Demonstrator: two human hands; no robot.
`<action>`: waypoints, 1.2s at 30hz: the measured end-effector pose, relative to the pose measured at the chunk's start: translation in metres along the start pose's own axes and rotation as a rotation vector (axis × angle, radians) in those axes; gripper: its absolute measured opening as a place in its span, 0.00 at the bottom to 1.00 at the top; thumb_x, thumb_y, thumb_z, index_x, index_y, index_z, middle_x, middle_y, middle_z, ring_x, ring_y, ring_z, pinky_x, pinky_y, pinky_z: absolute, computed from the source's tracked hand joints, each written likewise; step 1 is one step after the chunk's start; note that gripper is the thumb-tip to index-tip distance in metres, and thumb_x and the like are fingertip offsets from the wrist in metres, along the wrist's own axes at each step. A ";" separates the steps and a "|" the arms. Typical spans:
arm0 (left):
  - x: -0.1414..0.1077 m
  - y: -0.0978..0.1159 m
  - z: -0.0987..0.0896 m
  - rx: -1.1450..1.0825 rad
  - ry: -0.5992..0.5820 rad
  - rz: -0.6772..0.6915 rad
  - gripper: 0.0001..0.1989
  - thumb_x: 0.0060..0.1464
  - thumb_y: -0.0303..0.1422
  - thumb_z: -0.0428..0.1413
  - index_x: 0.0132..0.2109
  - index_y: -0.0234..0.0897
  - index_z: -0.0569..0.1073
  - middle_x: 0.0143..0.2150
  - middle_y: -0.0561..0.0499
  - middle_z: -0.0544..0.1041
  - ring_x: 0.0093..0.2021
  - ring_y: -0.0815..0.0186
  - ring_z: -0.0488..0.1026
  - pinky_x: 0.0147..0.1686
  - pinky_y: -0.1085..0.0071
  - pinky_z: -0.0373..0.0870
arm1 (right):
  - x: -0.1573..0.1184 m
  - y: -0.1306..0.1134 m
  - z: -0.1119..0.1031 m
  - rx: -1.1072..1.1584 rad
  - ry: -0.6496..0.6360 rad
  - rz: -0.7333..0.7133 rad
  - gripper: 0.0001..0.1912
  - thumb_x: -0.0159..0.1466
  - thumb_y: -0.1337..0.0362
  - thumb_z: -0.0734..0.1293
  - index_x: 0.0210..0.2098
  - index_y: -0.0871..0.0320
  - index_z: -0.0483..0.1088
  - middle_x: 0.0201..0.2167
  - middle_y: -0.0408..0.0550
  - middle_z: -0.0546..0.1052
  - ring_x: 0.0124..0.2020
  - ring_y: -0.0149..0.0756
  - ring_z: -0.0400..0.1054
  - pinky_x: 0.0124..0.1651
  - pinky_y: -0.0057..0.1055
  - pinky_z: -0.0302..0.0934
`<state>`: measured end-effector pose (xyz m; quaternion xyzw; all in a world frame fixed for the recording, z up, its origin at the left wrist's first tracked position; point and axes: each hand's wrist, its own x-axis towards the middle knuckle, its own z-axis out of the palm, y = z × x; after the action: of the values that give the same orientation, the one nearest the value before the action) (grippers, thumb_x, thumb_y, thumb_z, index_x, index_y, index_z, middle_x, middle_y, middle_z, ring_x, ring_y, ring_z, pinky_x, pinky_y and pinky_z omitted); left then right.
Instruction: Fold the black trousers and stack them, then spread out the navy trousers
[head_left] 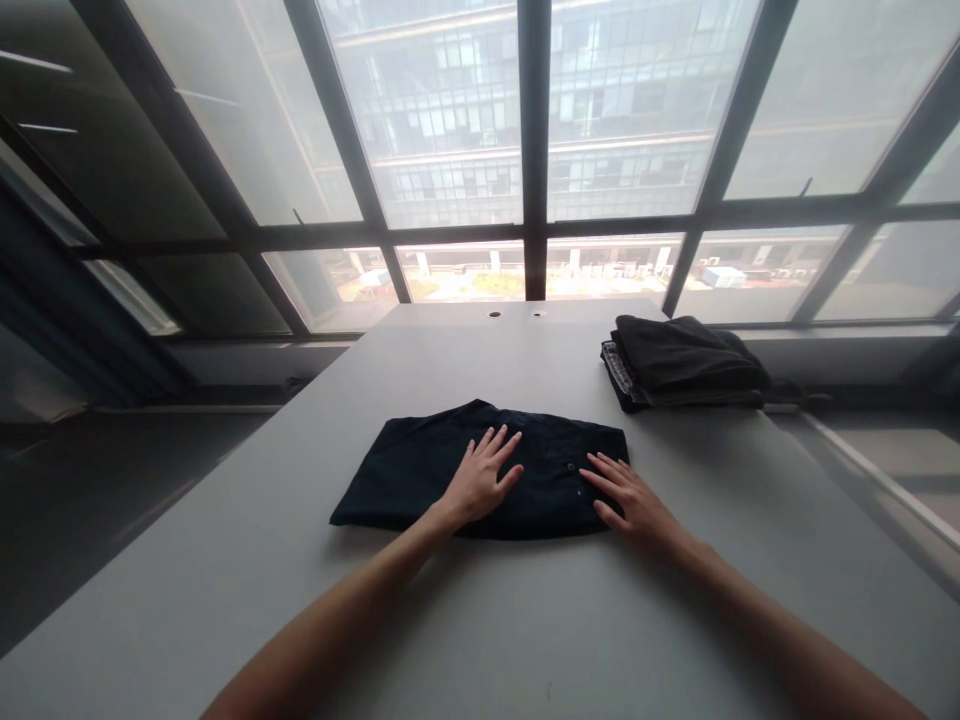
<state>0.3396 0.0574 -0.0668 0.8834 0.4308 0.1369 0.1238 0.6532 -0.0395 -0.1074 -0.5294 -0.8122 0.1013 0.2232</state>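
A dark navy folded garment (pixel 409 470), which looks like a pair of trousers, lies flat across the middle of the white table. A small round button (pixel 571 467) shows near its right end. My left hand (pixel 480 475) rests on the middle of the cloth, its fingers spread and pointing away from me. Over the right end of the garment lies my right hand (pixel 626 500), also with its fingers apart. Both palms face down and neither hand grips the fabric.
A stack of folded dark clothes (pixel 686 360) stands at the table's far right edge. The white table (pixel 480 640) reaches to a row of large windows (pixel 442 110). Two cable holes sit near its far edge. A dark curtain (pixel 67 270) hangs at the left.
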 end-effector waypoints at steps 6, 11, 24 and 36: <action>0.000 -0.004 0.017 0.111 -0.045 0.043 0.31 0.67 0.53 0.44 0.72 0.52 0.57 0.76 0.47 0.49 0.75 0.47 0.42 0.69 0.38 0.39 | 0.001 -0.003 -0.003 0.074 0.001 0.019 0.28 0.70 0.56 0.61 0.68 0.48 0.62 0.73 0.46 0.54 0.74 0.45 0.44 0.73 0.53 0.41; 0.001 -0.005 0.017 0.126 -0.047 0.032 0.31 0.67 0.54 0.43 0.72 0.53 0.57 0.76 0.49 0.50 0.75 0.47 0.42 0.69 0.40 0.39 | 0.005 0.001 -0.008 0.356 0.362 0.272 0.26 0.69 0.54 0.60 0.63 0.56 0.68 0.69 0.53 0.63 0.70 0.47 0.54 0.70 0.49 0.52; 0.000 -0.003 0.015 0.122 -0.041 0.041 0.30 0.67 0.52 0.44 0.71 0.51 0.60 0.76 0.47 0.52 0.75 0.47 0.43 0.69 0.39 0.42 | 0.012 0.013 -0.039 1.133 0.272 0.825 0.09 0.58 0.57 0.63 0.31 0.56 0.69 0.31 0.53 0.78 0.27 0.38 0.73 0.29 0.34 0.68; -0.006 0.032 0.009 -0.200 0.051 0.506 0.21 0.66 0.28 0.48 0.62 0.41 0.73 0.68 0.44 0.68 0.71 0.57 0.57 0.69 0.54 0.58 | 0.019 -0.027 -0.012 0.249 0.444 0.487 0.19 0.65 0.54 0.62 0.43 0.57 0.80 0.53 0.57 0.74 0.55 0.53 0.66 0.61 0.52 0.59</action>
<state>0.3624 0.0331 -0.0650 0.9425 0.1839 0.2275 0.1614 0.6302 -0.0342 -0.0806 -0.6854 -0.5752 0.1324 0.4264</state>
